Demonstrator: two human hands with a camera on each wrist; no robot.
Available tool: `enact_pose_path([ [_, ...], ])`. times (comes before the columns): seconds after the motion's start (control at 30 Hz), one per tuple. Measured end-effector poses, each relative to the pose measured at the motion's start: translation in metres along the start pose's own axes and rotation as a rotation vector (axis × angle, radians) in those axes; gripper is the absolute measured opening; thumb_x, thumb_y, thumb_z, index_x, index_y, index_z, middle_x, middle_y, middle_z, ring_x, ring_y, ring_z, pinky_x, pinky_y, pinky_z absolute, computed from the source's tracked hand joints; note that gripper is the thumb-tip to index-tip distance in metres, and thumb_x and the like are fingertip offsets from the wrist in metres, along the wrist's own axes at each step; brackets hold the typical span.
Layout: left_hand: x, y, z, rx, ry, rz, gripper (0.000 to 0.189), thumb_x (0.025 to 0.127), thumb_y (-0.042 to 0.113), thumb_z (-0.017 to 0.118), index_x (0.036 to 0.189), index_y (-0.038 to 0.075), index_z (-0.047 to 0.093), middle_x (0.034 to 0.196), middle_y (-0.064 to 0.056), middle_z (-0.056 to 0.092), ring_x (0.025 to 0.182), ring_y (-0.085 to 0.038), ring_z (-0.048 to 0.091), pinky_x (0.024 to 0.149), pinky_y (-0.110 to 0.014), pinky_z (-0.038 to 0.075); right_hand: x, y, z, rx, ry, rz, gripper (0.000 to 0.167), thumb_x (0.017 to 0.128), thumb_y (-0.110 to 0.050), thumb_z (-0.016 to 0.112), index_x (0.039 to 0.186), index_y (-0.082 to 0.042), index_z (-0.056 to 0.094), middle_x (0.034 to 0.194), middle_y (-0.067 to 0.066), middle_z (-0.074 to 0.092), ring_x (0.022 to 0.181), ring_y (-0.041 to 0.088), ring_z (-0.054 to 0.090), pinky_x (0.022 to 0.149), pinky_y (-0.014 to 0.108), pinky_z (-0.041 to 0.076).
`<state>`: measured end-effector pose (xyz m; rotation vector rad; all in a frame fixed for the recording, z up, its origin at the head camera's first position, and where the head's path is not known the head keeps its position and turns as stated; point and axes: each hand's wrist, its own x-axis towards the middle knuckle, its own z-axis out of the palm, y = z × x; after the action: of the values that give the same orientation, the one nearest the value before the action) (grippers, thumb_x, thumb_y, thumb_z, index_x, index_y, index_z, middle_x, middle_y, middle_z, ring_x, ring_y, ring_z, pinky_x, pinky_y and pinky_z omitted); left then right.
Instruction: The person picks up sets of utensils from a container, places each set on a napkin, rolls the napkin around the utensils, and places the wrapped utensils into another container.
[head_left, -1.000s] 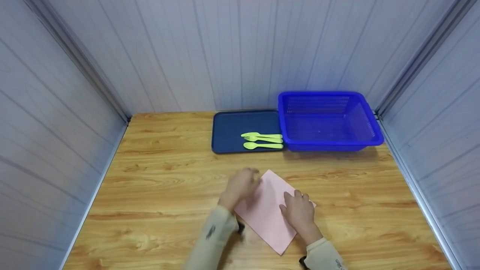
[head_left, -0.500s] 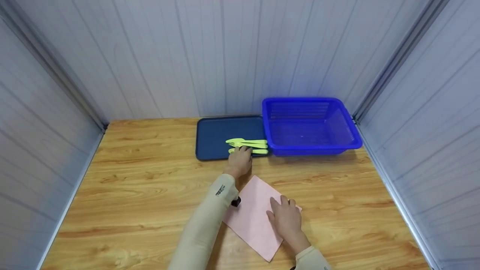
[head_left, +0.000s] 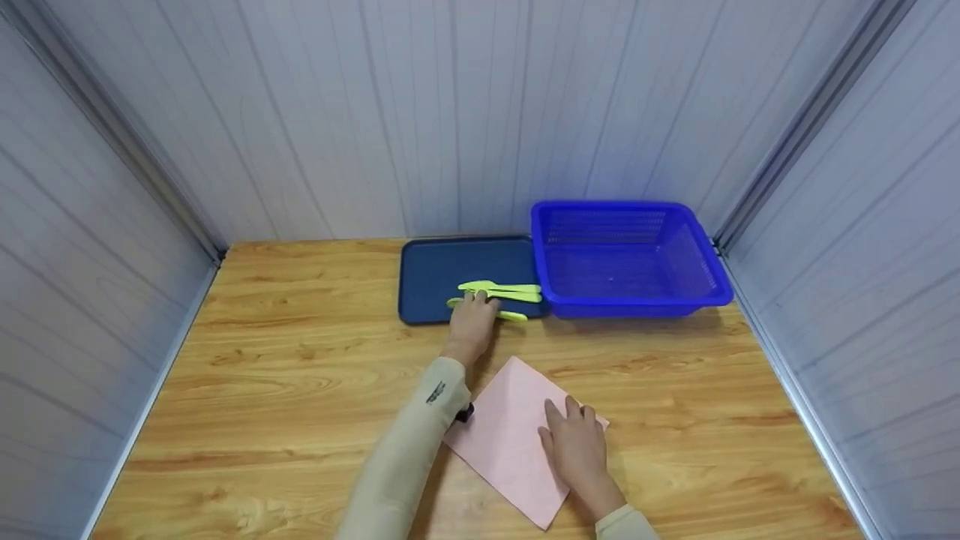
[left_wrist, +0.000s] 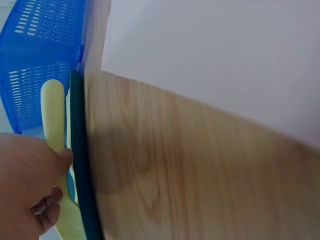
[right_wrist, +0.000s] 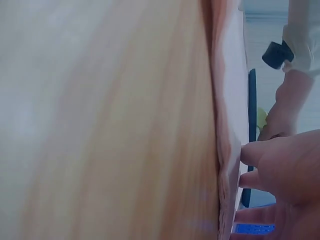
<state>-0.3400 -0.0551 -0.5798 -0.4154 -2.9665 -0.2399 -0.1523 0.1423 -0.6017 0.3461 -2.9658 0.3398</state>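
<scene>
Clock directions are taken from the middle of the pink sheet, with twelve towards the back wall.

Item: folded pink sheet of soft cloth or paper (head_left: 499,450), layered, set cornerwise on the wood-grain bench (head_left: 285,420); corners at about twelve, three, between five and six, and nine.
Item: bare right hand (head_left: 579,450), at three o'clock on the sheet. Fingers spread and relaxed, gripping nothing; probably laid there to steady the folds.
Item: bare left hand (head_left: 472,326), between eleven and twelve, beyond the sheet. Thumb and fingers pinch the spoon mid-handle, likely for balance.
Item: yellow-green plastic spoon (left_wrist: 52,110), in that hand over the tray's near edge, handle end towards one o'clock; apparently raised off the tray.
Item: two matching yellow-green plastic utensils (head_left: 521,297), together on the tray just beyond the spoon, handles towards the basket, perhaps so arranged for easy pickup.
Item: dark-blue rectangular tray (head_left: 431,274), between eleven and twelve, thin raised rim.
Item: deep blue plastic basket with slotted walls (head_left: 634,308), one o'clock, against the tray's right end; contact beneath cannot be told.

Room: widest bench stretch from eight to ten o'clock; narrower at three. The basket wall limits rightward travel from the tray; the panelled back wall (head_left: 330,112) bounds the far side.
</scene>
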Motion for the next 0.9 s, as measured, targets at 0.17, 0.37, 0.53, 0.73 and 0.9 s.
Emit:
enact_pose_path([
  [0.17, -0.012, -0.003, -0.007, -0.06, 0.087, 0.066, 0.015, 0.099, 0.006, 0.053, 0.101, 0.013, 0.066, 0.105, -0.014, 0.054, 0.081, -0.025, 0.057, 0.061, -0.038, 0.053, 0.004, 0.006, -0.001, 0.023, 0.05, -0.011, 0.042, 0.087, -0.028, 0.071, 0.124, -0.008, 0.066, 0.125, 0.027, 0.055, 0.102, 0.045, 0.052, 0.077, 0.056, 0.047],
  [0.37, -0.032, -0.011, -0.014, -0.095, 0.003, 0.07, 0.013, 0.1, 0.009, 0.048, 0.108, 0.016, 0.055, 0.093, -0.01, 0.065, 0.073, -0.024, 0.06, 0.056, -0.039, 0.051, 0.011, 0.009, 0.0, 0.035, 0.023, -0.005, 0.044, 0.089, -0.027, 0.069, 0.127, -0.006, 0.063, 0.128, 0.028, 0.052, 0.107, 0.047, 0.049, 0.08, 0.059, 0.044],
  [0.53, -0.049, -0.017, -0.015, -0.202, 0.02, 0.075, 0.014, 0.1, 0.009, 0.049, 0.113, 0.012, 0.05, 0.094, -0.01, 0.06, 0.074, -0.025, 0.06, 0.06, -0.039, 0.051, 0.014, 0.008, 0.0, 0.038, -0.003, 0.016, 0.046, 0.09, -0.027, 0.068, 0.131, -0.007, 0.06, 0.131, 0.028, 0.05, 0.112, 0.048, 0.046, 0.085, 0.061, 0.042],
  [0.73, -0.073, -0.011, -0.011, -0.405, -0.044, -0.052, 0.037, 0.096, 0.033, 0.06, 0.122, 0.01, 0.048, 0.097, -0.003, 0.053, 0.075, -0.019, 0.057, 0.065, -0.036, 0.049, 0.012, 0.008, 0.001, 0.053, -0.068, 0.036, 0.047, 0.093, -0.028, 0.064, 0.135, -0.008, 0.056, 0.135, 0.028, 0.046, 0.117, 0.048, 0.042, 0.089, 0.062, 0.039],
  [0.9, -0.085, -0.002, -0.005, -0.481, 0.0, -0.071, 0.054, 0.09, 0.044, 0.064, 0.125, 0.009, 0.045, 0.092, 0.0, 0.049, 0.07, -0.016, 0.052, 0.063, -0.034, 0.047, 0.014, 0.009, 0.001, 0.053, -0.077, 0.047, 0.048, 0.094, -0.03, 0.062, 0.137, -0.008, 0.055, 0.138, 0.029, 0.044, 0.12, 0.049, 0.04, 0.091, 0.062, 0.036],
])
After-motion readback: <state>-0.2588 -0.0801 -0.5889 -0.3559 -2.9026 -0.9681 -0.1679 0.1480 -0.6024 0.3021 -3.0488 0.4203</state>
